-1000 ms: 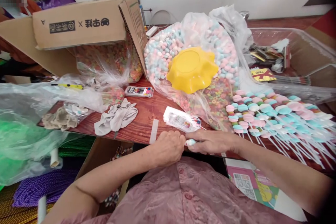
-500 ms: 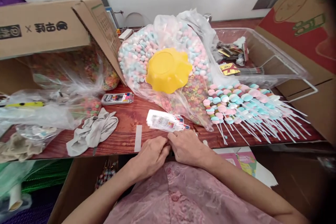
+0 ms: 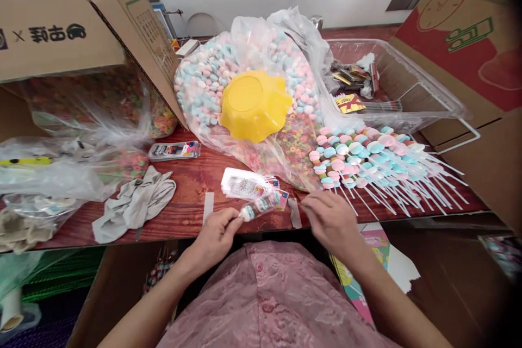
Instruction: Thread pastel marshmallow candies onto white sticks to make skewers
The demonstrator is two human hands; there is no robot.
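The left hand (image 3: 216, 235) is clamped on the near end of a candy skewer (image 3: 261, 205), thumb and fingers together. The skewer carries pale blue, white and brownish pieces, appears to be in clear wrapping and slants away to the far right, above the near edge of the reddish wood-grain table (image 3: 190, 179). The right hand (image 3: 332, 224) is well apart from the left, to the right of the skewer and not touching it. Its fingers are loosely curled; whether they pinch anything cannot be told.

Just beyond the skewer lies a fanned stack of printed packets (image 3: 244, 184). A pale tape strip (image 3: 208, 206) is at the table edge near the left hand; a greyish strip (image 3: 295, 213) lies between skewer and right hand.

To the right, a pile of marshmallow skewers (image 3: 373, 155), pink and blue with white sticks, rests on the table, sticks pointing near and right. Behind it stands a clear plastic bin (image 3: 426, 84) holding a yellow packet (image 3: 349, 103) and assorted small items.

At the far centre, a large clear bag of pastel sweets (image 3: 199, 79) bears an upturned yellow bowl (image 3: 256, 106) with a wavy rim. Small ring-shaped sweets (image 3: 299, 138) show at the bag's near right side.

To the left are a grey cloth (image 3: 134, 204), a printed packet (image 3: 174, 151) and an open cardboard box (image 3: 49, 27) containing bagged, multicoloured sweets (image 3: 163, 119). A second cardboard box (image 3: 468, 27) stands at the far right.
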